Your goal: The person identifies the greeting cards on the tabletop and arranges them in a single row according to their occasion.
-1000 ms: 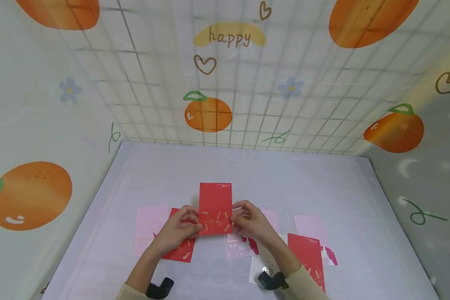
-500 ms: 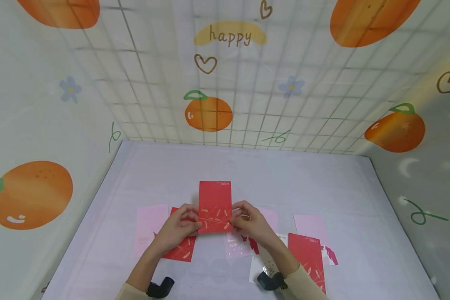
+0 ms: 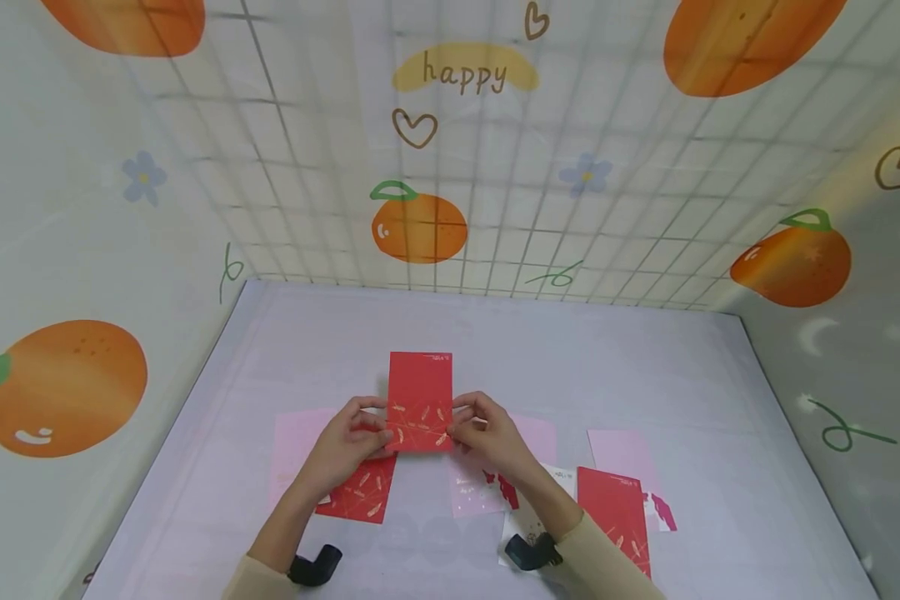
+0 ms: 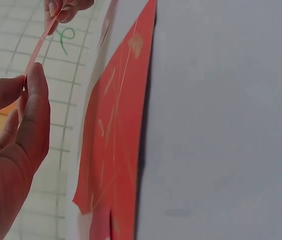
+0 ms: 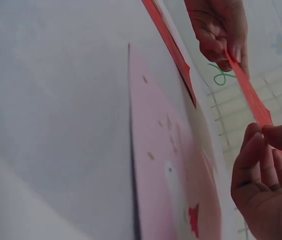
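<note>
A red card (image 3: pixel 420 392) with gold leaf-like marks on its lower half is held up above the table in the head view. My left hand (image 3: pixel 350 437) pinches its lower left edge between thumb and fingers. At the opposite edge my right hand (image 3: pixel 491 433) pinches it the same way. Seen edge-on in the right wrist view, the raised card (image 5: pixel 251 97) is thin and spans both hands. Another red card (image 3: pixel 360 496) lies below my left hand, over a pink card (image 3: pixel 292 442). My right forearm partly covers a white card (image 3: pixel 516 529) and a pink card (image 3: pixel 472 492).
To the right, a further red card (image 3: pixel 615 517) overlaps a pink card (image 3: pixel 621 450) with a dark pink cut-out shape (image 3: pixel 663 512) at its edge. The pale table (image 3: pixel 555 358) meets a patterned, gridded backdrop (image 3: pixel 487 167) at its far edge.
Both hands have shifted slightly left and away from the body, carrying the red card with them. The cards on the table have stayed put.
</note>
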The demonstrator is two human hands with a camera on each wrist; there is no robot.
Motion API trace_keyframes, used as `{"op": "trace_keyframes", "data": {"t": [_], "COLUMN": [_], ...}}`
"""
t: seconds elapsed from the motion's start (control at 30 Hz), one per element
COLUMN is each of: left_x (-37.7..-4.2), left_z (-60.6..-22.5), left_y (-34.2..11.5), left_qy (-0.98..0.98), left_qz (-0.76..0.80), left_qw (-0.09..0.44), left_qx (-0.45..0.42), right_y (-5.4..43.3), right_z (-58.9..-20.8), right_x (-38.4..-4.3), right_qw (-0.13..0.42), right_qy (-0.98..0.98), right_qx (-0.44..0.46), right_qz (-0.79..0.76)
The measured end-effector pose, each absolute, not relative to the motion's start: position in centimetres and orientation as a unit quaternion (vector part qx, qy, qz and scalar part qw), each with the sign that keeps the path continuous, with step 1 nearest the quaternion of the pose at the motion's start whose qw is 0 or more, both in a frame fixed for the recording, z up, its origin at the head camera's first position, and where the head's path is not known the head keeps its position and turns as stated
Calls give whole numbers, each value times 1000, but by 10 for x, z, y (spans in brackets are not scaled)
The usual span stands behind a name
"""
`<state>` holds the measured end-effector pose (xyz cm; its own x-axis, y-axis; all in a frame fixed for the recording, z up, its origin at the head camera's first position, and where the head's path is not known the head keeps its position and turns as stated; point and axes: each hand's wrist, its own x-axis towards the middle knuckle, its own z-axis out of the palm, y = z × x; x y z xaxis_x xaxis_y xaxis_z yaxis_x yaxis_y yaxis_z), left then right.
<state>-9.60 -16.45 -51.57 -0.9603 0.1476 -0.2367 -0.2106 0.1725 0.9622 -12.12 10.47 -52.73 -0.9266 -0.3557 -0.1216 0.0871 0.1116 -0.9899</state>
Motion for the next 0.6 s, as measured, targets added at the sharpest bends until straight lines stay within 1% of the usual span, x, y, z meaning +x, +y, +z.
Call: {"op": "trace_keyframes", "data": {"t": [0.3,0.47,0.6], "left_x": [-108,-117,-124], "left_z": [-517,-519,-522], "left_y": [-188,-203,-218], "left_qy": [777,787,802], "left_qz": [616,606,590], "left_qw": [128,110,94], "left_qx": [-35,-36,-32], "right_y": [76,57,40], "right_z": [-529,-531,-531], "right_x": [-141,-154,-163], "right_qw": [156,155,139], "right_qy": [725,727,733], "right_qx": [-101,-112,-111], "right_qz": [-663,-660,-657]}}
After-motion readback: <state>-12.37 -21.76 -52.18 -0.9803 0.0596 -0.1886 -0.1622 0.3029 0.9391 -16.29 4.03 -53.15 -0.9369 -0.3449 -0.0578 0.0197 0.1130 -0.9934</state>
